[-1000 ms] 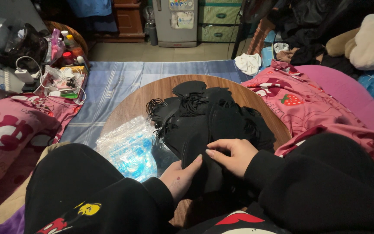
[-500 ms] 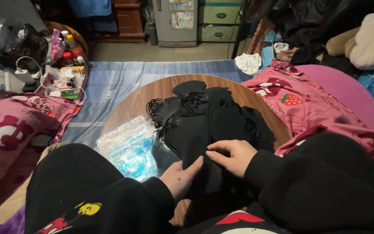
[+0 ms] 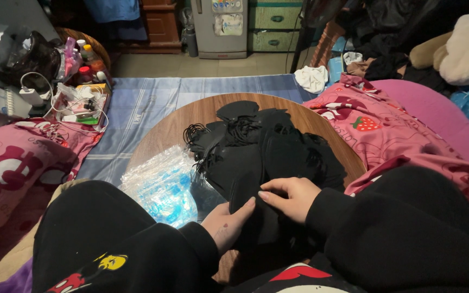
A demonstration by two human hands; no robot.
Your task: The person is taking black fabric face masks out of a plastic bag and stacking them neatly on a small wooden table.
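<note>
Black-sleeved arms meet low in front: the left hand (image 3: 229, 223) lies palm up, fingers extended; the right hand (image 3: 290, 196) curls palm down, fingertips touching.

I see both hands on a heap of black face masks (image 3: 267, 152) atop the round wooden table (image 3: 191, 122). My left hand (image 3: 229, 222) lies palm-up under one mask. My right hand (image 3: 291, 198) pinches it from above.
</note>
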